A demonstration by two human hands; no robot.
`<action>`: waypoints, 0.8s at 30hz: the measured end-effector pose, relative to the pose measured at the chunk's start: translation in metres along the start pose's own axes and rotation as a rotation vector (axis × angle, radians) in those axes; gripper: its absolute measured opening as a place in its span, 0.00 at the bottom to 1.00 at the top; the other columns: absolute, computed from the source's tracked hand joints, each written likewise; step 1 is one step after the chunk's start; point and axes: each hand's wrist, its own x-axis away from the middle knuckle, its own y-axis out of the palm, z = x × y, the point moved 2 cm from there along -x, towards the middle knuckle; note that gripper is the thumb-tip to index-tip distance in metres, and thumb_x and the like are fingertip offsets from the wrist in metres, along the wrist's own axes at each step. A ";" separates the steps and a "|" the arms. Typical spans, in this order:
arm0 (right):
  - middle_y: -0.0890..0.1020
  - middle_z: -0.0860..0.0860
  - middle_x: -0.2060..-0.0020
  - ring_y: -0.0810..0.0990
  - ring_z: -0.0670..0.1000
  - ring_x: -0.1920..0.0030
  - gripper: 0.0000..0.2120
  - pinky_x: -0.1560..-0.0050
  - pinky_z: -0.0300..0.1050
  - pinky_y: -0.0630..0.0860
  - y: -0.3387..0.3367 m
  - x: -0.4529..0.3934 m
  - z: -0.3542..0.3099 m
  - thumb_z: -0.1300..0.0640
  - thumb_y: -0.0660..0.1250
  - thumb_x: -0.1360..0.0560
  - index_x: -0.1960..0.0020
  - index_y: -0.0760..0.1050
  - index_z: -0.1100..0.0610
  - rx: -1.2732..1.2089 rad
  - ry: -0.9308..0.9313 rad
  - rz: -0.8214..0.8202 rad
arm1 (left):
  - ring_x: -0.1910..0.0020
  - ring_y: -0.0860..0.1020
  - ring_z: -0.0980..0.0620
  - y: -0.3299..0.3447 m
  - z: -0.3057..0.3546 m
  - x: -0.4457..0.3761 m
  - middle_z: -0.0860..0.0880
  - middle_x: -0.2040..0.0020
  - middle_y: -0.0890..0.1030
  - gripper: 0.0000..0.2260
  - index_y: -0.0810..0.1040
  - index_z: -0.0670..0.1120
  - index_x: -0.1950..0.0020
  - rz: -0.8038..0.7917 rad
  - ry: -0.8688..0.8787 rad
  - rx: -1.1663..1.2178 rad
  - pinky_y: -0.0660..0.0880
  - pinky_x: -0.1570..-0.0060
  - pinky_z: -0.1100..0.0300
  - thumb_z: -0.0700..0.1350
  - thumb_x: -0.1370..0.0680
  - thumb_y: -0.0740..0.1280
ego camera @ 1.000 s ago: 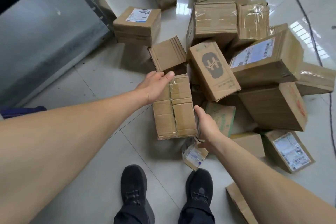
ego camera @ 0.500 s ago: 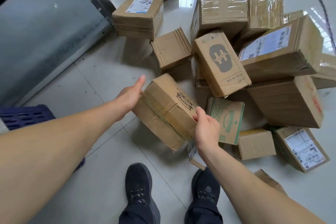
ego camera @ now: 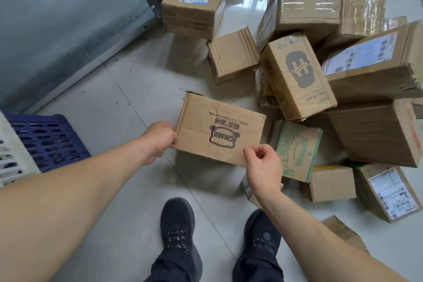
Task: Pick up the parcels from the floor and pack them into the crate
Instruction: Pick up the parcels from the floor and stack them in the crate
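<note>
A blue slatted plastic crate sits at the floor's left edge. The left hand grips the brown printed cardboard parcel by its left end, above the floor; the right hand pinches its near-right corner.

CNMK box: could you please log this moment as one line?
CNMK box lifted | left hand grips left edge | right hand pinches near corner | crate left

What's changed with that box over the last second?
The CNMK box has come off the floor and turned, its printed face now up, and swung left toward the blue crate. The left hand and right hand went from touching it to gripping its edges. The pile stayed put.
</note>
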 end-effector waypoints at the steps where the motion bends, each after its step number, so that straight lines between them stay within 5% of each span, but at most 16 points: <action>1: 0.82 0.51 0.52 0.80 0.52 0.51 0.08 0.43 0.55 0.77 0.002 -0.001 0.001 0.47 0.69 0.29 0.53 0.77 0.50 0.013 0.024 -0.004 | 0.47 0.74 0.44 0.001 0.000 -0.002 0.43 0.48 0.76 0.14 0.76 0.47 0.48 -0.009 0.004 0.002 0.68 0.52 0.51 0.40 0.34 0.66; 4: 0.79 0.52 0.39 0.77 0.55 0.40 0.18 0.34 0.58 0.73 0.007 -0.010 0.001 0.46 0.70 0.26 0.38 0.73 0.48 -0.008 0.092 -0.008 | 0.42 0.71 0.44 0.005 0.010 -0.003 0.47 0.40 0.73 0.17 0.74 0.47 0.38 -0.010 0.046 0.037 0.68 0.45 0.48 0.48 0.26 0.65; 8: 0.74 0.49 0.29 0.73 0.52 0.32 0.33 0.28 0.54 0.68 0.010 -0.024 -0.007 0.46 0.68 0.22 0.20 0.62 0.51 -0.169 0.135 -0.116 | 0.53 0.71 0.52 0.008 0.032 0.000 0.56 0.53 0.73 0.08 0.72 0.55 0.46 0.017 0.138 0.081 0.62 0.64 0.60 0.55 0.17 0.56; 11: 0.81 0.45 0.36 0.80 0.50 0.38 0.30 0.35 0.56 0.75 0.015 -0.032 -0.016 0.41 0.69 0.26 0.26 0.70 0.46 -0.349 0.172 -0.206 | 0.61 0.71 0.59 0.014 0.048 0.008 0.59 0.58 0.73 0.18 0.72 0.58 0.55 -0.073 0.158 0.155 0.61 0.65 0.62 0.62 0.17 0.48; 14: 0.84 0.49 0.49 0.81 0.52 0.45 0.17 0.37 0.63 0.76 0.009 -0.035 -0.021 0.35 0.65 0.32 0.53 0.79 0.46 -0.471 0.216 -0.081 | 0.50 0.75 0.51 0.009 0.042 0.003 0.51 0.52 0.77 0.27 0.76 0.56 0.41 -0.067 0.154 0.288 0.65 0.51 0.53 0.68 0.20 0.44; 16: 0.81 0.50 0.62 0.79 0.52 0.54 0.21 0.42 0.58 0.74 0.003 -0.033 -0.019 0.34 0.62 0.30 0.70 0.71 0.50 -0.548 0.247 0.006 | 0.44 0.75 0.49 0.002 0.034 -0.002 0.47 0.47 0.81 0.34 0.79 0.52 0.40 -0.030 0.135 0.365 0.60 0.42 0.41 0.71 0.22 0.43; 18: 0.76 0.49 0.71 0.75 0.52 0.61 0.24 0.47 0.56 0.73 0.000 -0.030 -0.015 0.34 0.62 0.30 0.75 0.66 0.50 -0.538 0.272 0.046 | 0.45 0.76 0.48 -0.003 0.026 -0.009 0.48 0.51 0.82 0.34 0.80 0.49 0.44 0.026 0.093 0.397 0.53 0.32 0.34 0.71 0.21 0.44; 21: 0.81 0.53 0.64 0.78 0.54 0.57 0.19 0.43 0.61 0.75 0.000 -0.026 -0.006 0.39 0.64 0.26 0.68 0.73 0.51 -0.415 0.276 0.011 | 0.55 0.76 0.51 -0.003 0.020 -0.009 0.50 0.54 0.80 0.28 0.77 0.50 0.47 0.030 0.056 0.325 0.51 0.28 0.37 0.68 0.19 0.46; 24: 0.81 0.51 0.50 0.79 0.54 0.47 0.21 0.38 0.61 0.75 0.003 -0.026 0.003 0.36 0.61 0.25 0.48 0.78 0.53 -0.221 0.243 -0.046 | 0.38 0.75 0.41 0.001 0.011 -0.015 0.42 0.37 0.79 0.34 0.73 0.48 0.34 -0.042 -0.038 0.252 0.48 0.28 0.34 0.72 0.22 0.46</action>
